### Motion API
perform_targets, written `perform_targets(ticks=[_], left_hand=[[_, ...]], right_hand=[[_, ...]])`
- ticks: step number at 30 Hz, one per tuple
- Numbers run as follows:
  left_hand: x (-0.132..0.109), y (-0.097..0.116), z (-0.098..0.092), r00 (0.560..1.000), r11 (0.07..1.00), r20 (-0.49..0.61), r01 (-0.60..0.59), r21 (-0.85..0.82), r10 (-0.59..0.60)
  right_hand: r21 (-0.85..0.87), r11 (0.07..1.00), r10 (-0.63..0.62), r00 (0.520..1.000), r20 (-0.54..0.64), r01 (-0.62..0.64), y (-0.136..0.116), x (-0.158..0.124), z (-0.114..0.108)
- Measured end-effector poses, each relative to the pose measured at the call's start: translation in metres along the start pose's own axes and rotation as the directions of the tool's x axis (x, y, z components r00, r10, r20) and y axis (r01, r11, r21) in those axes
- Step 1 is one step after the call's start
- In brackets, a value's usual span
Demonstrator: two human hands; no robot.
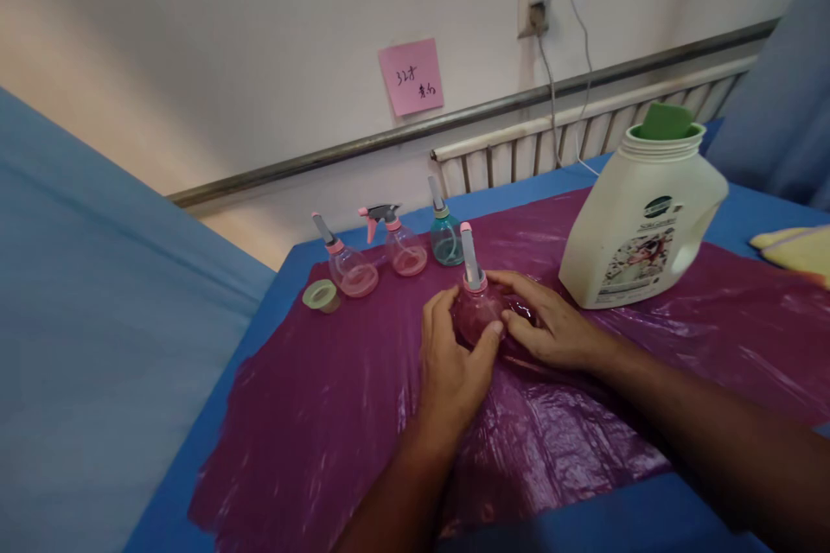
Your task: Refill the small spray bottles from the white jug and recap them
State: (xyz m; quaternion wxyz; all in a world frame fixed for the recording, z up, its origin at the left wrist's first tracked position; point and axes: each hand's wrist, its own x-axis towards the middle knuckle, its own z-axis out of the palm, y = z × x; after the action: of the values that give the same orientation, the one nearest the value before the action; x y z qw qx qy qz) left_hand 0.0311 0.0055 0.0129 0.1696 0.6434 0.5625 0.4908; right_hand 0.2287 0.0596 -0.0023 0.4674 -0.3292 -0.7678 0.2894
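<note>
A clear round spray bottle [478,311] with a pink collar and a grey head stands upright on the purple plastic sheet [311,415]. My left hand [450,354] curls round its left side, thumb across the front. From the right, my right hand [551,324] grips the same bottle, its thumb near my left thumb. Fingers cover much of the bottle's lower body. Behind it and to the left stand a blue-green spray bottle [447,240] and two clear ones with pink liquid, one spray bottle [407,251] beside another spray bottle [355,272].
A small green cup [321,297] sits at the left of the bottles. On the right stands a large cream jug [648,225] with a green piece in its mouth. A yellow cloth-like item [794,246] lies at the far right. Cords hang from a wall socket [535,10].
</note>
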Motion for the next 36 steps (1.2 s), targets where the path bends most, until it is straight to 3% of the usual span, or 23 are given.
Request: perform_targets(ticks=[3,10,15,23,31,36], left_hand=[[-0.0005,-0.0011,-0.0003,1.0,1.0,0.004,-0.019,-0.005,0.019],[0.0,0.003,-0.0035,0.999,0.998,0.039,-0.017,-0.06,0.019],[0.0003,0.0032,-0.0028,0.998,0.997,-0.006,-0.055,-0.046,0.055],[0.0008,0.0069,0.0016,1.0,1.0,-0.021,0.01,-0.002,-0.01],[-0.0027,0.0031,0.001,1.0,0.998,0.007,-0.014,-0.067,0.014],[-0.0025,0.004,0.0022,1.0,0.999,-0.027,-0.01,-0.053,0.008]], right_hand=[[0.009,1.0,0.022,1.0,0.012,-0.022,0.0011,0.0001,0.0008],[-0.035,0.999,-0.006,0.997,-0.08,0.003,0.0019,0.0045,-0.0048],[-0.055,0.998,0.017,0.992,-0.122,-0.024,0.0039,0.0033,-0.0067],[0.027,0.999,0.034,0.999,0.035,-0.034,0.0021,0.0004,-0.0042],[0.012,0.999,0.05,0.998,-0.024,-0.05,0.0078,0.0012,-0.0049],[0.066,0.993,0.099,0.995,0.029,-0.1,0.0078,-0.0016,-0.0033]])
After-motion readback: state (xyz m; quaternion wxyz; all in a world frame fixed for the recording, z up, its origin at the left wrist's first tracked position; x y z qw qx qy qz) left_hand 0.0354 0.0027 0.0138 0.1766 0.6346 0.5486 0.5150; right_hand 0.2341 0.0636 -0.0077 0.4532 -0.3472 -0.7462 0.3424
